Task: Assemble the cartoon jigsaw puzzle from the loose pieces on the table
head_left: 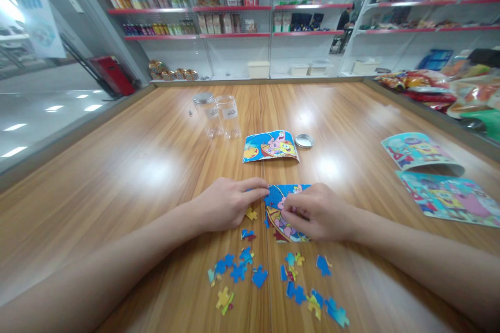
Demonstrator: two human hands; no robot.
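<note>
- Possible fault: parted seams in the partly joined, blue, rectangular, card-like jigsaw [276, 212], from uneven sideways pressure.
- Left hand [228, 202]: fingers extended, touching its far-left edge; grip uncertain.
- Right hand [326, 213]: fingers curled over its right part; opening and hold hidden.
- Jigsaw: between, on wood-grained desk [164, 130].

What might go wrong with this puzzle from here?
The left hand is at the puzzle's left edge and the right hand over its right part, so an uneven push might separate joined pieces. A yellow piece lies close by the left hand and might get nudged away. More loose pieces lie between the forearms, where a sweeping arm could scatter them.
</note>
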